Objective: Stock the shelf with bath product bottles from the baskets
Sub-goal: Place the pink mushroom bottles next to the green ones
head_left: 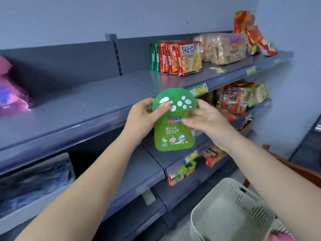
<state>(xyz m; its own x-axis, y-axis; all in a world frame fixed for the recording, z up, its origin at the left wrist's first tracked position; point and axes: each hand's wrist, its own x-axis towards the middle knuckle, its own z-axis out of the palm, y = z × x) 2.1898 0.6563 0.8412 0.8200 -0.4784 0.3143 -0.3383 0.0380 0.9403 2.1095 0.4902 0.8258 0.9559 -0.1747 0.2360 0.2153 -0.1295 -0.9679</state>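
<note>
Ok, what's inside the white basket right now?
The basket shows a mostly bare pale floor, with a sliver of green at its bottom edge. The right arm and the frame's edge hide the rest.

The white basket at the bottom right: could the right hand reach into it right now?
Probably not at once: the right hand is busy holding the green mushroom bottle together with the left hand. The white basket itself sits open-topped below the right forearm, with nothing covering it.

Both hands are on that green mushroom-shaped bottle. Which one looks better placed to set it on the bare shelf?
Probably the left hand. It grips the green mushroom-shaped bottle at its cap and is nearer the bare grey shelf, which stretches leftward. The right hand only holds the neck.
</note>
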